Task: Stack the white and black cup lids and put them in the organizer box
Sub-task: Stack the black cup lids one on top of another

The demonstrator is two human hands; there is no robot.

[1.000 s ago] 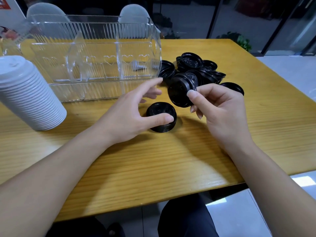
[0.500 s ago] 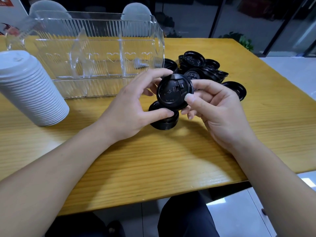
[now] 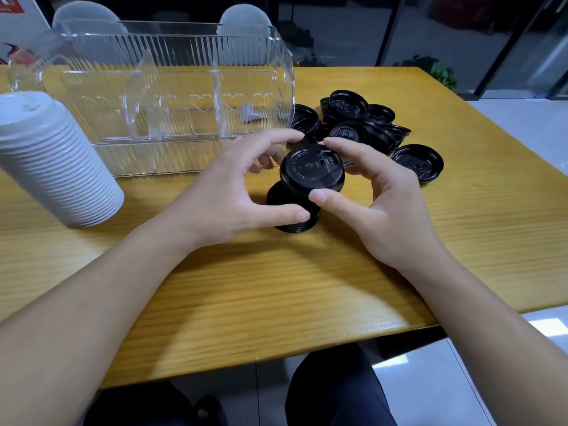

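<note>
Two bare forearms reach over a wooden table (image 3: 307,287). The right hand (image 3: 381,210) pinches a black lid (image 3: 312,170) by its rim, thumb at the near edge and forefinger at the far edge, holding it top side up and slightly tilted. Right below it a short black stack (image 3: 285,210) of lids stands on the table. The left hand (image 3: 227,198) curves around that stack: its thumb touches the stack's near side, while its forefinger arches toward the held lid's far edge. Whether that forefinger touches the lid cannot be told. The lid and both hands hide most of the stack, so its lids cannot be counted.

Behind the hands lies a loose pile (image 3: 362,121) of black lids, some overlapping. One more lid (image 3: 418,162) lies apart to the right.

A clear ribbed organizer (image 3: 172,87) with dividers stands at the back left. Through its walls no lids show in the compartments. At the far left a tall white stack (image 3: 58,161) of lids stands tilted, its left side cut off by the frame edge.
</note>
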